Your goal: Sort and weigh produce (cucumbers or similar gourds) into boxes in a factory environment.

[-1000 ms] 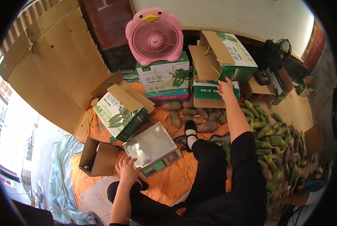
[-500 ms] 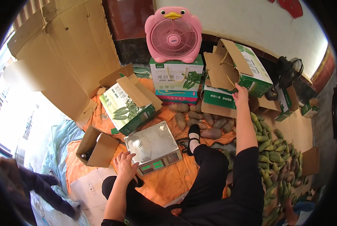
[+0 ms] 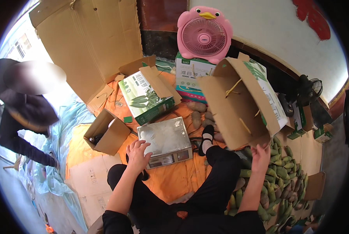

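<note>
My right hand (image 3: 260, 156) is closed on the lower edge of an open cardboard carton (image 3: 237, 105). This carton is tilted with its open side towards me, and yellow cord handles show inside. My left hand (image 3: 137, 156) is open, its fingers spread beside the near left corner of a flat metal weighing scale (image 3: 164, 134). Nothing lies on the scale's plate. Below my right hand spreads a heap of green radishes (image 3: 283, 167). Brownish tubers (image 3: 196, 119) lie behind the scale, partly hidden by the carton.
A pink bird-shaped fan (image 3: 204, 37) stands on a printed carton (image 3: 184, 76). Another printed carton (image 3: 143, 93) lies behind the scale, and a small brown box (image 3: 106, 132) sits left of it. A person (image 3: 22, 113) bends over at the far left. A black fan (image 3: 311, 87) is at right.
My right hand has pulled the open carton off the stack, nearer and turned towards me. The scale's display no longer shows lit green. The person at left now shows more fully, bending.
</note>
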`<state>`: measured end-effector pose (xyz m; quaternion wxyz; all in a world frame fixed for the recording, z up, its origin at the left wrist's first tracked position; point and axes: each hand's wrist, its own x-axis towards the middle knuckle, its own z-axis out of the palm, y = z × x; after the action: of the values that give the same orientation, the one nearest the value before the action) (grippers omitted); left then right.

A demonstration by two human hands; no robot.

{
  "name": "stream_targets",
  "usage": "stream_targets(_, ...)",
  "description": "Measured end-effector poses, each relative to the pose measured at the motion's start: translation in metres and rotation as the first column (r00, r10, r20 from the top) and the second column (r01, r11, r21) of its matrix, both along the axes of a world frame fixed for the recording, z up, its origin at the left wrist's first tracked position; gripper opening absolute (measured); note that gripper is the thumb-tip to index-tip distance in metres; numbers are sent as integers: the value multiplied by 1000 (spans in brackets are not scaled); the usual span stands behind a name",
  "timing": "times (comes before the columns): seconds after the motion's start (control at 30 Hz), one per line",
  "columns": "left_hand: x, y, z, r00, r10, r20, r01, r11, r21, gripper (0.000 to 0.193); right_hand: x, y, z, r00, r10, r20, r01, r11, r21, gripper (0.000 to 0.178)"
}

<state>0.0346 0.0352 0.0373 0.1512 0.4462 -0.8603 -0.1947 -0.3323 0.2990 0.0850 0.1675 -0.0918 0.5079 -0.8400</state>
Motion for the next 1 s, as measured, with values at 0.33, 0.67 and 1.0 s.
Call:
stream_targets(0.33, -3, 30, 70, 604, 109, -789, 83, 977, 199, 24, 109, -41, -10, 932, 350, 90, -340, 934, -113, 29)
stream_targets(0.67, -31, 36, 63, 209, 784, -585, 659, 329, 676, 47, 176, -56, -45, 823, 538, -183, -525, 843, 118, 25)
stream_targets(1.0, -43, 31, 75, 191, 690, -698, 388, 600, 699, 25, 178, -37, -51, 596, 800, 66, -723, 499, 478, 43)
